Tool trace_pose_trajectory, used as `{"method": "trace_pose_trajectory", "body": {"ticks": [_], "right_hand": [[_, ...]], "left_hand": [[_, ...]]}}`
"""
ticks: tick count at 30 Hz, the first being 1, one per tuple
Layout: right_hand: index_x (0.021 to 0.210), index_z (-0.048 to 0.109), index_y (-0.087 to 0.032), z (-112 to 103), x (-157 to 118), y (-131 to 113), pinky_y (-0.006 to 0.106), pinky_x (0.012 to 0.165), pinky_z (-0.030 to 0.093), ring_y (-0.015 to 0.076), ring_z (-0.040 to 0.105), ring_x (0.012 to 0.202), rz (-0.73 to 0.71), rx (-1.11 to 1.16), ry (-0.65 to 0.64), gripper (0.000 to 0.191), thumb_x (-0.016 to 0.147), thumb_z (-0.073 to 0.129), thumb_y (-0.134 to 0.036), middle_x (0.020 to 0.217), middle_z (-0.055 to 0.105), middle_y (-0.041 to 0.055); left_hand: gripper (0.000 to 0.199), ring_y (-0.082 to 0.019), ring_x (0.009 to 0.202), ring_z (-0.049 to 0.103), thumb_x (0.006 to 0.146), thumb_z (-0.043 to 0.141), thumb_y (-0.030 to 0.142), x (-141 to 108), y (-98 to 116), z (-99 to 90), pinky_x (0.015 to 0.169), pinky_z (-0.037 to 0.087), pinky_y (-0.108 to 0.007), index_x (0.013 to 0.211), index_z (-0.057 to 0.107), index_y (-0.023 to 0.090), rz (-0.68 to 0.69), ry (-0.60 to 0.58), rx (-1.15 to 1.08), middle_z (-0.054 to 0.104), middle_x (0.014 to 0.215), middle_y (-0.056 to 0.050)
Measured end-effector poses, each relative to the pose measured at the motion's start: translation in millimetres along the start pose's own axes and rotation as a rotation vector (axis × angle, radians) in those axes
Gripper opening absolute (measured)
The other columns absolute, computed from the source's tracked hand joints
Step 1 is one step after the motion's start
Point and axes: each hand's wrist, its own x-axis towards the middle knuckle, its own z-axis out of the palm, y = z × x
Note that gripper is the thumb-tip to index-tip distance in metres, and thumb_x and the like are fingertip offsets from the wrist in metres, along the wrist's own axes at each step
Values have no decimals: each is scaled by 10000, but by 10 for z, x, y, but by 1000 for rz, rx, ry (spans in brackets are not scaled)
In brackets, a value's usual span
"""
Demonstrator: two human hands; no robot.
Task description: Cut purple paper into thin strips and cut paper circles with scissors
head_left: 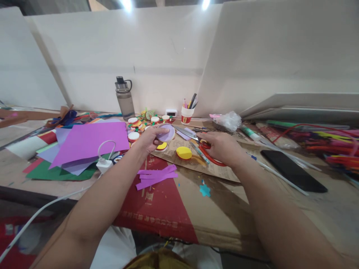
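Between the thumb and fingers of my left hand (152, 139) is a light purple paper disc (166, 133), held above the table. My right hand (221, 145) grips red-handled scissors (191, 134), whose blades point left toward the disc's right edge. Whether the blades touch the paper I cannot tell. Under the hands lie a yellow disc (184, 152), a pen (203, 154) and a light purple paper scrap (183, 135). Purple paper strips (156, 176) and a blue paper star (205, 190) lie closer to me. Several white-topped round pieces (134, 136) sit behind my left hand.
Coloured paper sheets (95, 144) and a white charger plug (104, 165) lie at left. Along the back stand a water bottle (124, 99) and a cup of pens (187, 114). A black phone (293, 170) and colourful craft stems (333, 149) are at right.
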Motion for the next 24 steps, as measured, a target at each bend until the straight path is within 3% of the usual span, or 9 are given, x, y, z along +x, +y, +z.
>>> {"method": "trace_pose_trajectory", "body": {"ticks": [6, 10, 14, 20, 24], "right_hand": [[1208, 719, -235, 129, 10, 44, 370, 836, 536, 281, 709, 977, 162, 198, 102, 406, 829, 573, -256, 1126, 756, 93], [1166, 721, -170, 215, 47, -101, 314, 629, 516, 214, 659, 680, 280, 628, 190, 418, 833, 626, -402, 848, 750, 68], [1135, 701, -175, 189, 58, -352, 263, 507, 434, 137, 509, 517, 330, 1004, 180, 503, 802, 659, -549, 638, 600, -12], [1192, 659, -166, 232, 54, -477, 293, 577, 458, 144, 485, 591, 358, 1065, 272, 654, 689, 774, -568, 707, 573, -4], [1195, 647, -180, 320, 54, -467, 336, 661, 487, 179, 529, 664, 320, 1057, 358, 622, 709, 765, -549, 747, 606, 20]], "left_hand": [[354, -35, 454, 475, 568, 818, 207, -29, 1, 32, 334, 181, -127, 886, 681, 138, 89, 13, 11, 618, 663, 11], [373, -54, 535, 530, 555, 859, 243, -41, -54, 87, 379, 313, -145, 876, 691, 155, 222, 19, 29, 656, 733, 14], [339, -70, 602, 563, 562, 862, 257, -50, -130, 143, 437, 365, -151, 838, 692, 159, 299, 1, 64, 677, 761, 6], [351, -78, 608, 565, 608, 853, 312, -113, -233, 231, 449, 375, -164, 892, 697, 176, 277, -75, 116, 675, 803, 8], [359, -91, 646, 598, 628, 845, 318, -188, -273, 326, 496, 431, -168, 904, 658, 182, 235, -165, 138, 684, 836, 4]]}}
